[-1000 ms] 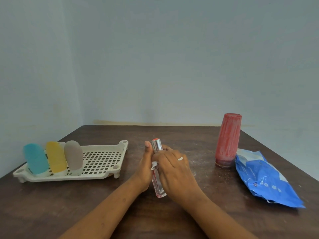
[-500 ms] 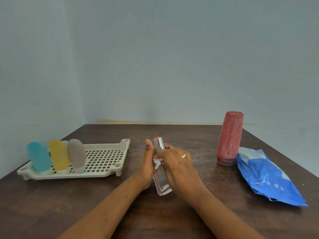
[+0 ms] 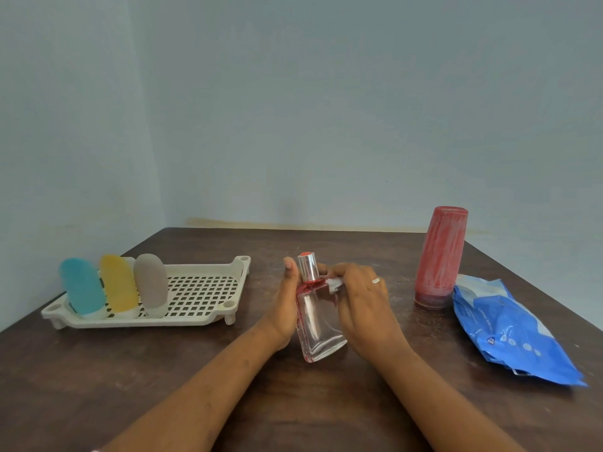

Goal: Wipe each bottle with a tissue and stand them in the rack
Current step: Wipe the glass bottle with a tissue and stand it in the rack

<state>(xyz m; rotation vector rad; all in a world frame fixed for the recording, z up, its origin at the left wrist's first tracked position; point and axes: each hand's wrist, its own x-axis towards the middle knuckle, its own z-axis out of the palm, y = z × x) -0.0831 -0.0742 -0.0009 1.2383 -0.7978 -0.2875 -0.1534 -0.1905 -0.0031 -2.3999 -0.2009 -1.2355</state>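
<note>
We hold the clear bottle (image 3: 318,324) between our two hands, to the right of the rack (image 3: 202,288) and lifted off the table (image 3: 326,412), silver cap tilted up and away. Our left hand (image 3: 285,308) wraps its left edge, thumb raised beside the cap. Our right hand (image 3: 362,301) lies against the right side, fingers curled and pinching a white tissue (image 3: 334,284) onto the bottle's shoulder. In the rack's left end stand three bottles in a row: blue bottle (image 3: 81,287), yellow bottle (image 3: 119,283), grey bottle (image 3: 150,283). Far right of the rack stands a red bottle (image 3: 439,256), with a blue pack (image 3: 509,331) just beyond it.
</note>
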